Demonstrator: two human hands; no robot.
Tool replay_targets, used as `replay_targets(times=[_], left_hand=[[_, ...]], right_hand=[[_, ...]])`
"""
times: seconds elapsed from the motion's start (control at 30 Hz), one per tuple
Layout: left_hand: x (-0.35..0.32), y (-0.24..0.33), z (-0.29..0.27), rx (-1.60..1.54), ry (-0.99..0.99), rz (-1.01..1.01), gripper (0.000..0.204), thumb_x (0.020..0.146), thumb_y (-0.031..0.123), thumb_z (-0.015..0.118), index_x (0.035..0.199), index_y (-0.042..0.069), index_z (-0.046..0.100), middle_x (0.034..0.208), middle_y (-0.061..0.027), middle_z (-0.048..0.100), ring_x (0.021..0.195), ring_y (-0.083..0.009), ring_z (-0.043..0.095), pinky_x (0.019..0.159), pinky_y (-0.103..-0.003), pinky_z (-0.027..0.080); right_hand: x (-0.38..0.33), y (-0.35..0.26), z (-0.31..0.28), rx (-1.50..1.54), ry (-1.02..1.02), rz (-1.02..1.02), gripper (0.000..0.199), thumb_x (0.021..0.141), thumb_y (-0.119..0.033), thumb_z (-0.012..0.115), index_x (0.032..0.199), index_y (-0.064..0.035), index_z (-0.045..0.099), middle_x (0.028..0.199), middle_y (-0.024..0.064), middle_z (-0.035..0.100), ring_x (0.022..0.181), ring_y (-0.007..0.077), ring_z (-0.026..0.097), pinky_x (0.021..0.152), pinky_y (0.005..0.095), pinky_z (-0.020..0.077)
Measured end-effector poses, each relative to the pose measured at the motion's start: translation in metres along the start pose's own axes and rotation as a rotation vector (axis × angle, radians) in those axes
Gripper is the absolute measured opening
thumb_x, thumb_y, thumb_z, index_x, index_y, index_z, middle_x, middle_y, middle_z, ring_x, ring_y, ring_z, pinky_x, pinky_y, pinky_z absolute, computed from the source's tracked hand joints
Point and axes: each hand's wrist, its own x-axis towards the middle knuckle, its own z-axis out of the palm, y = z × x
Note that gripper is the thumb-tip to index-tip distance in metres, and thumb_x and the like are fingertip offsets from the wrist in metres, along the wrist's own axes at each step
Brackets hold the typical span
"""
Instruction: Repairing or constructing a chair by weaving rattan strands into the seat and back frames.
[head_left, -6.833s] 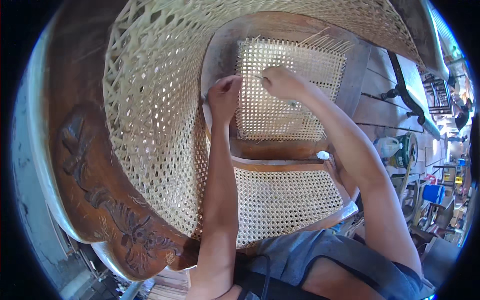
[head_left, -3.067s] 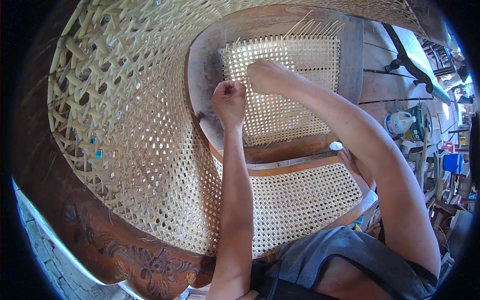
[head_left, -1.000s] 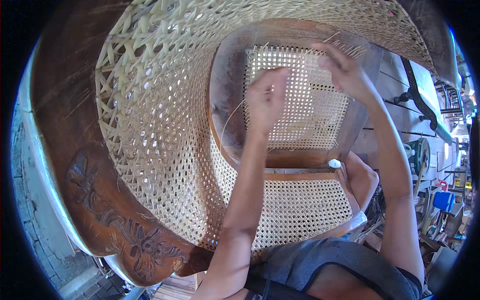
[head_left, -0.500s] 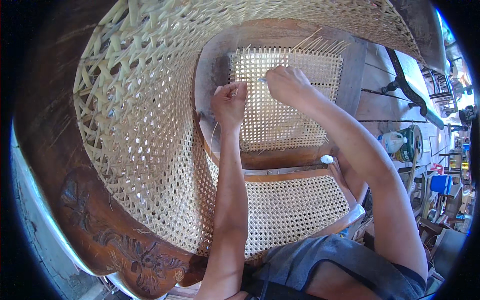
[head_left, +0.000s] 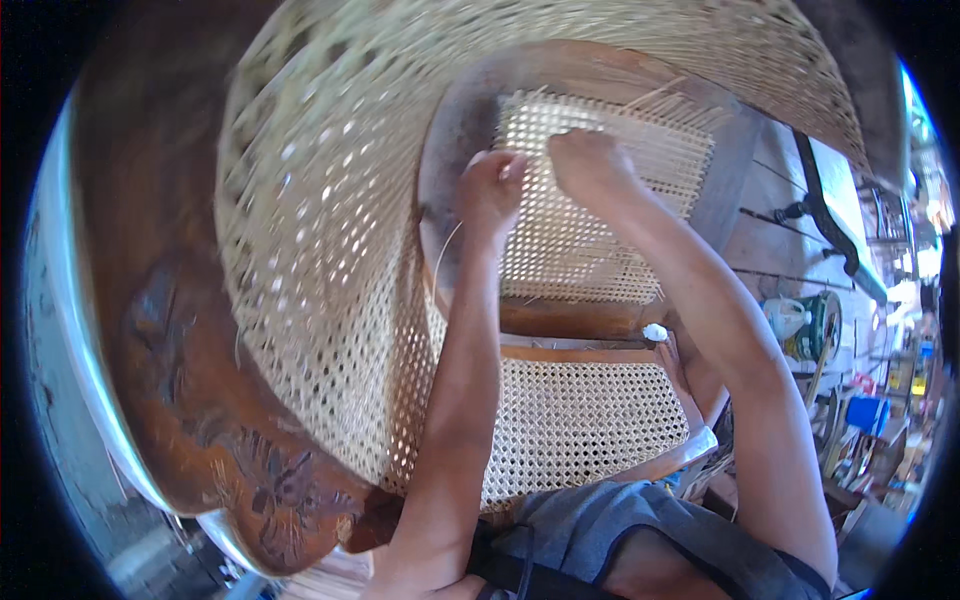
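Note:
A square panel of pale woven cane point(head_left: 570, 245) is set in a wooden chair frame point(head_left: 455, 130), with loose strand ends sticking up along its far edge. Over the panel's left edge my left hand point(head_left: 492, 188) is closed in a pinch. A thin cane strand point(head_left: 441, 255) curves down beside its wrist and seems to run from the fingers. Just to the right, my right hand point(head_left: 592, 168) is closed above the far part of the weave. Whatever it grips is hidden; a small bluish tip showed at its fingers earlier. Motion blurs both hands.
A large curved cane back point(head_left: 300, 230) in a carved wooden frame point(head_left: 270, 480) wraps around the left and far side. Nearer me lies another cane panel point(head_left: 590, 410). A white knob-like lump point(head_left: 655, 332), a jug point(head_left: 786, 318) and a blue bucket point(head_left: 866, 414) sit rightward.
The whole view has shifted, so the chair appears further right. My right hand has come closer to my left, and the bluish tip no longer shows.

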Motion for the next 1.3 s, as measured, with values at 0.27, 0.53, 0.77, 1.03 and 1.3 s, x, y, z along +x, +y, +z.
replay_targets(times=[0.27,0.53,0.77,1.03,1.3], left_hand=[[-0.008,0.046,0.008,0.097,-0.01,-0.138,0.018,0.078,0.03,0.075,0.086,0.014,0.073,0.071,-0.0063,0.063,0.066,-0.0185,0.061,0.064,-0.032,0.048],[-0.014,0.036,0.027,0.074,0.246,0.175,0.007,0.076,0.011,0.07,0.082,0.009,0.071,0.087,-0.0094,0.067,0.078,-0.0261,0.062,0.069,-0.033,0.051],[-0.021,0.05,0.023,-0.464,0.211,-0.029,0.02,0.082,-0.004,0.063,0.101,0.002,0.067,0.095,-0.0034,0.064,0.082,-0.0096,0.06,0.07,-0.023,0.048],[-0.015,0.067,0.006,0.054,0.07,0.075,0.024,0.089,0.013,0.062,0.112,0.005,0.065,0.106,-0.0126,0.062,0.082,-0.02,0.064,0.07,-0.03,0.052],[0.007,0.064,0.035,-0.547,-0.182,-0.038,0.016,0.088,0.017,0.071,0.095,0.003,0.073,0.087,-0.0051,0.072,0.08,-0.0108,0.065,0.073,-0.025,0.05]], right_hand=[[0.009,0.014,0.008,-0.059,0.013,0.103,0.023,0.087,-0.018,0.055,0.09,-0.0014,0.071,0.093,0.0193,0.07,0.087,0.0331,0.07,0.077,0.0434,0.0558],[-0.008,0.037,-0.003,-0.029,-0.013,0.184,0.041,0.094,-0.038,0.051,0.086,-0.0032,0.07,0.089,0.0181,0.07,0.089,0.0343,0.067,0.079,0.0466,0.0522],[-0.011,0.05,-0.002,0.022,0.025,0.137,0.041,0.095,-0.035,0.049,0.078,-0.0029,0.069,0.084,0.0181,0.069,0.082,0.0335,0.068,0.077,0.047,0.0516],[-0.017,0.068,-0.021,0.005,-0.02,0.268,0.042,0.095,-0.036,0.047,0.081,-0.0039,0.07,0.084,0.0161,0.07,0.082,0.0319,0.068,0.077,0.0465,0.0527],[-0.037,0.056,-0.037,0.075,0.108,0.214,0.041,0.094,-0.037,0.05,0.084,-0.0031,0.07,0.087,0.0175,0.07,0.086,0.0322,0.069,0.079,0.0463,0.053]])
